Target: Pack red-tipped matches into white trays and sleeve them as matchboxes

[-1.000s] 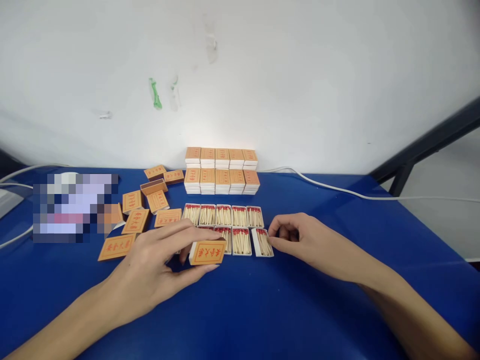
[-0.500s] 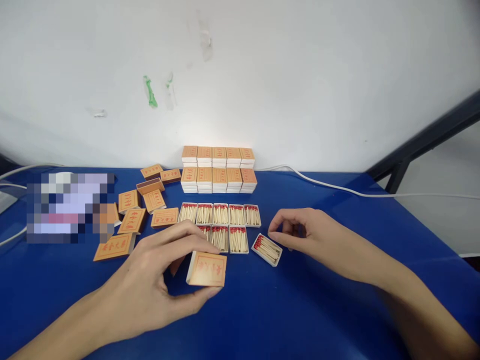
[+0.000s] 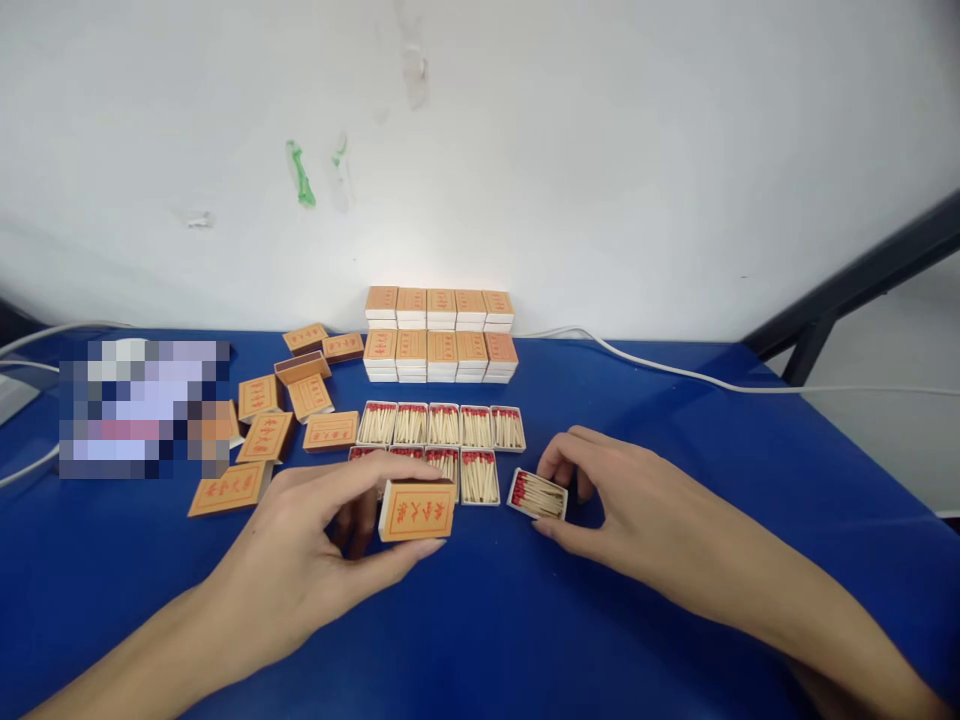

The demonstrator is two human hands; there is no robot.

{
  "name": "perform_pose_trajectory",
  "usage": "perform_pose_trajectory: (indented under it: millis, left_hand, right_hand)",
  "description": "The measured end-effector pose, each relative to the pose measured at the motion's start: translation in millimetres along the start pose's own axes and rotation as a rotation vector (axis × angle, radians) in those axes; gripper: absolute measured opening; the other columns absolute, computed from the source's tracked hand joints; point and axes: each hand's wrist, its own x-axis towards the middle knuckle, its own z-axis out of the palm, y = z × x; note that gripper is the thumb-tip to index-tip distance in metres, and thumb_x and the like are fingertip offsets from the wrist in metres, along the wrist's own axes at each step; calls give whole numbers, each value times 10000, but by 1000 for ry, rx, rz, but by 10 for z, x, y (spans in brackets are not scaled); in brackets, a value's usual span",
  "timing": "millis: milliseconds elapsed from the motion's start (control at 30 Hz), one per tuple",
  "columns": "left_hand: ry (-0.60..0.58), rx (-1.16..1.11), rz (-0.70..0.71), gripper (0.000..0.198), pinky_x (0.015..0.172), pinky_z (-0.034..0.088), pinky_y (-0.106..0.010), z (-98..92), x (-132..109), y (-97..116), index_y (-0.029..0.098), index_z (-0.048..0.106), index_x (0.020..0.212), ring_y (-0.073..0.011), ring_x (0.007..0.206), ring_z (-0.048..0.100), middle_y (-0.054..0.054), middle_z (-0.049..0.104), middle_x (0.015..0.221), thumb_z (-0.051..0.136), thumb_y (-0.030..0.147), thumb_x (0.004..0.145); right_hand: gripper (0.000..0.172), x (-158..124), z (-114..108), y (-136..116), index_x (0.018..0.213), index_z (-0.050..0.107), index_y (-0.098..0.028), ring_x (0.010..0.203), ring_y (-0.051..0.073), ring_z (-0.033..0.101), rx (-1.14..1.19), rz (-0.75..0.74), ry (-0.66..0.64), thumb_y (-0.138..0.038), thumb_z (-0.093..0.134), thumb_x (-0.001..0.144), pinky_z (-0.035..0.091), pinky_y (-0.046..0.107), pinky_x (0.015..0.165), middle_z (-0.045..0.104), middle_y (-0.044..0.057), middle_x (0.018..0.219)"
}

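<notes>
An orange matchbox sleeve [image 3: 418,511] with red lettering is pinched between the thumb and fingers of my left hand [image 3: 315,555], held above the table. My right hand [image 3: 611,500] grips a small white matchbox tray [image 3: 553,514] by its sides, thumb at the near edge and fingers at the far edge. Red-headed matches [image 3: 536,494] fill this tray, which sits slightly turned. Just left of it stand two rows of white trays [image 3: 480,502] full of matches, the near row partly hidden behind my left hand.
Orange sleeves [image 3: 264,438] lie scattered on the left of the blue table [image 3: 480,620]. Stacked matchboxes [image 3: 441,348] stand at the back against the white wall [image 3: 600,180]. A white cable [image 3: 675,370] runs along the back right. A blurred-out object [image 3: 142,410] lies far left.
My right hand has opened its fingers around the tray of matches and now grips it; the tray has turned a little. The sleeve in my left hand has risen slightly and tilted.
</notes>
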Motion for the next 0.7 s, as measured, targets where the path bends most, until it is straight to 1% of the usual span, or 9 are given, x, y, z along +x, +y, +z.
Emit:
perform_pose_trajectory:
  millis: [33, 67, 167, 233, 333, 433, 533, 600, 700]
  left_hand:
    - [-8, -35, -30, 344, 503, 477, -200, 5, -5, 6, 360, 790, 1348, -97, 526, 537, 98, 643, 686, 879, 369, 1016]
    - [-21, -79, -60, 337, 504, 482, -195, 10, -12, 10, 357, 792, 1347, -94, 521, 532, 98, 640, 682, 877, 380, 1022]
    - [-57, -207, -148, 305, 519, 532, -189, 23, -27, 15, 348, 798, 1339, -80, 537, 548, 49, 790, 877, 859, 404, 1046]
    - [-65, -232, -178, 272, 536, 559, -189, 25, -27, 19, 347, 805, 1317, -81, 557, 568, 31, 827, 944, 847, 402, 1053]
    - [-76, -250, -167, 228, 549, 551, -176, 23, -20, 47, 346, 817, 1227, -87, 590, 626, 51, 814, 873, 889, 361, 1011]
    - [-111, -298, -146, 190, 557, 536, -180, 27, -21, 94, 307, 804, 1064, -96, 619, 679, 62, 776, 788, 953, 339, 952]
    - [-120, -298, -125, 235, 533, 514, -188, 42, -37, 130, 280, 762, 954, -86, 548, 593, 93, 650, 656, 989, 313, 906]
    - [-114, -283, -106, 216, 523, 506, -188, 57, -46, 143, 283, 748, 962, -83, 520, 546, 110, 585, 613, 958, 263, 917]
    - [-104, -281, -46, 188, 543, 519, -190, 81, -51, 163, 295, 730, 1017, -84, 536, 571, 109, 621, 645, 850, 168, 950]
  right_hand:
    - [115, -5, -1, -2, 1010, 696, -285, 935, 243, 712, 0, -11, 11, -392, 739, 1014, 520, 407, 814, 770, 20, 1085]
    - [106, -12, -4, -4, 1004, 694, -285, 928, 239, 713, 1, -17, 23, -380, 738, 1013, 522, 406, 812, 773, 17, 1083]
    - [145, -29, -14, -8, 1010, 696, -288, 904, 236, 720, 29, -11, 67, -425, 742, 1025, 526, 405, 792, 791, 11, 1062]
    - [183, -34, -23, -10, 1020, 702, -294, 912, 243, 727, 51, 2, 91, -472, 737, 1040, 524, 403, 779, 805, 11, 1048]
    - [183, -27, -35, -15, 1016, 706, -301, 911, 244, 730, 65, 2, 116, -478, 743, 1040, 520, 394, 765, 816, 4, 1037]
    - [168, -13, -38, -34, 1038, 711, -307, 854, 227, 721, 95, -40, 140, -467, 762, 1028, 516, 380, 744, 818, -3, 1042]
    - [164, 1, -30, -73, 1076, 717, -308, 811, 212, 709, 125, -83, 168, -448, 784, 1022, 512, 365, 715, 818, -4, 1049]
    - [134, 7, -19, -112, 1084, 720, -304, 810, 201, 703, 149, -123, 168, -394, 793, 1018, 516, 356, 716, 820, -8, 1062]
    - [110, 2, 3, -172, 1087, 725, -300, 800, 185, 689, 187, -205, 127, -341, 800, 1017, 525, 346, 733, 820, -15, 1072]
